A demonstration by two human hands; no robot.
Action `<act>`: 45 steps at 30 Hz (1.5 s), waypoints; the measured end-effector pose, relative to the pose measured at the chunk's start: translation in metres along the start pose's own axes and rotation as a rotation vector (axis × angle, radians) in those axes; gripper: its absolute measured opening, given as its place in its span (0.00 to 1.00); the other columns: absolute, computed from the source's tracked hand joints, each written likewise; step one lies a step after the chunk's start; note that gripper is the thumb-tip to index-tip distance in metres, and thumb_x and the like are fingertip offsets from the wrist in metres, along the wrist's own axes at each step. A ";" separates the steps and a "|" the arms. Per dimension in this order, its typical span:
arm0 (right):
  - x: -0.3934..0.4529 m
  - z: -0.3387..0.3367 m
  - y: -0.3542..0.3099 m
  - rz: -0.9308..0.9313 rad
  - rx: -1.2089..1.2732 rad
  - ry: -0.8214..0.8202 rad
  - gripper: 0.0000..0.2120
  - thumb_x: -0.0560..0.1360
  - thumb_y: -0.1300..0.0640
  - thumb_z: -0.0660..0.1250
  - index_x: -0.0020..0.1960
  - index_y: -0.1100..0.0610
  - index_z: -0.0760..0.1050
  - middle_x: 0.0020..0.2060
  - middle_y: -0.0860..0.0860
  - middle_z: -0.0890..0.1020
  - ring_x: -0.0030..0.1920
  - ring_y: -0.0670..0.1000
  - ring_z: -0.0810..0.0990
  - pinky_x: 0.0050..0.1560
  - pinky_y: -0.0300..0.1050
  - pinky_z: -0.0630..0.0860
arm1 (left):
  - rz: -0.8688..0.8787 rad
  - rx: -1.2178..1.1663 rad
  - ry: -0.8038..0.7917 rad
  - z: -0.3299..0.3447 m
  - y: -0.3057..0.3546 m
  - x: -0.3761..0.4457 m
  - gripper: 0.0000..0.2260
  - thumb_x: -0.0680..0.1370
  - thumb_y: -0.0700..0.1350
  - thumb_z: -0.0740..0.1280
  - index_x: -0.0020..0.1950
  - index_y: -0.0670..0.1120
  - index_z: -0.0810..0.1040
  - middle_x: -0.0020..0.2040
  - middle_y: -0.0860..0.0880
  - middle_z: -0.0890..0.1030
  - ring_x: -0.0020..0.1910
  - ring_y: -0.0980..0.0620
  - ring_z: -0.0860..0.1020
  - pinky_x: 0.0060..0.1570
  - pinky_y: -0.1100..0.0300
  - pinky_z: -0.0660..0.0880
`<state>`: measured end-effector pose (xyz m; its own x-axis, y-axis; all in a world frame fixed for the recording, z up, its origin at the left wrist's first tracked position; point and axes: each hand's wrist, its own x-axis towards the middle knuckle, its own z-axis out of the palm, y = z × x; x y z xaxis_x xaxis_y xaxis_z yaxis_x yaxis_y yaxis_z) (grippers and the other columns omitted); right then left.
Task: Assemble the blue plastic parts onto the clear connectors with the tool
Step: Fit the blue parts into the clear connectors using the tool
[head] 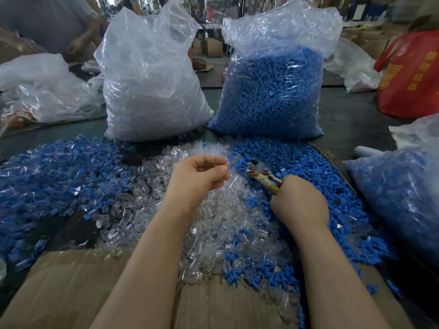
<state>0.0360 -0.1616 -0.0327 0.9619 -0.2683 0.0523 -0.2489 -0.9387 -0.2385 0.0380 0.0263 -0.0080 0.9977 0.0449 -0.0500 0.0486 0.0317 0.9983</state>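
left hand: my left hand [197, 176] is curled up over the clear connectors pile [190, 210]. Looks like I've got a small clear piece pinched at my fingertips [222, 170], but it's too see-through to be sure.
right hand: my right hand [298, 200] is wrapped tight round the tool [261, 174], just right of the clear pile.
tool: taped handles in my fist, metal head poking up-left and sitting over the loose blue parts [297, 157].
blue parts: heaped along the clear pile's right side.
mixed heap [59, 167]: blue and clear bits together, left of the clear pile.
bags: clear-filled bag [152, 91] and blue-filled bag [270, 91] stand right behind the clear pile.
cardboard [59, 288]: under the pile's near edge.
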 end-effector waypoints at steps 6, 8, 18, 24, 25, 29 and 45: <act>0.004 0.001 0.000 -0.004 0.031 -0.039 0.11 0.75 0.57 0.66 0.38 0.54 0.66 0.32 0.52 0.74 0.30 0.53 0.73 0.27 0.42 0.64 | -0.006 0.015 0.010 -0.001 0.001 0.000 0.05 0.74 0.36 0.73 0.49 0.43 0.82 0.44 0.46 0.86 0.46 0.50 0.85 0.46 0.60 0.80; 0.004 0.000 0.000 -0.010 0.036 -0.052 0.10 0.75 0.58 0.66 0.38 0.54 0.66 0.32 0.52 0.74 0.31 0.53 0.73 0.27 0.42 0.64 | -0.002 0.031 0.009 0.000 0.001 0.000 0.05 0.74 0.36 0.73 0.48 0.43 0.82 0.45 0.47 0.86 0.46 0.50 0.85 0.46 0.60 0.80; 0.000 0.000 -0.003 -0.046 0.076 -0.030 0.10 0.73 0.57 0.66 0.37 0.53 0.66 0.33 0.52 0.73 0.31 0.52 0.72 0.28 0.42 0.63 | 0.053 0.139 0.058 0.002 0.000 -0.001 0.05 0.72 0.38 0.75 0.42 0.48 0.85 0.36 0.53 0.84 0.34 0.61 0.78 0.36 0.70 0.75; 0.004 0.000 -0.004 -0.028 0.289 0.157 0.09 0.74 0.53 0.64 0.38 0.51 0.65 0.34 0.50 0.74 0.31 0.50 0.71 0.28 0.43 0.60 | 0.019 0.014 0.110 0.002 0.002 -0.002 0.05 0.72 0.35 0.74 0.42 0.44 0.84 0.36 0.50 0.84 0.36 0.56 0.81 0.40 0.66 0.79; 0.005 0.000 -0.003 -0.031 0.354 0.176 0.09 0.74 0.52 0.64 0.38 0.51 0.65 0.34 0.49 0.75 0.32 0.50 0.71 0.28 0.43 0.60 | 0.009 -0.017 0.112 0.003 0.002 -0.002 0.04 0.72 0.35 0.74 0.43 0.44 0.84 0.37 0.49 0.85 0.37 0.55 0.82 0.42 0.64 0.81; 0.004 0.000 -0.007 -0.143 0.718 0.214 0.10 0.75 0.53 0.67 0.37 0.48 0.69 0.30 0.45 0.75 0.31 0.46 0.71 0.30 0.43 0.65 | -0.032 -0.127 0.088 0.005 0.005 -0.003 0.05 0.72 0.35 0.75 0.46 0.42 0.84 0.40 0.45 0.86 0.43 0.50 0.85 0.45 0.62 0.81; -0.015 -0.003 -0.032 -0.408 1.216 0.211 0.05 0.78 0.58 0.67 0.43 0.56 0.74 0.33 0.53 0.76 0.31 0.44 0.71 0.33 0.40 0.71 | -0.105 -0.320 -0.112 0.013 0.010 -0.007 0.10 0.69 0.32 0.72 0.48 0.40 0.84 0.45 0.43 0.86 0.43 0.52 0.85 0.41 0.65 0.80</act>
<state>0.0294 -0.1284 -0.0226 0.8795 -0.1451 0.4533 0.4240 -0.1937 -0.8847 0.0322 0.0138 0.0025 0.9878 -0.0849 -0.1306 0.1519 0.3422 0.9272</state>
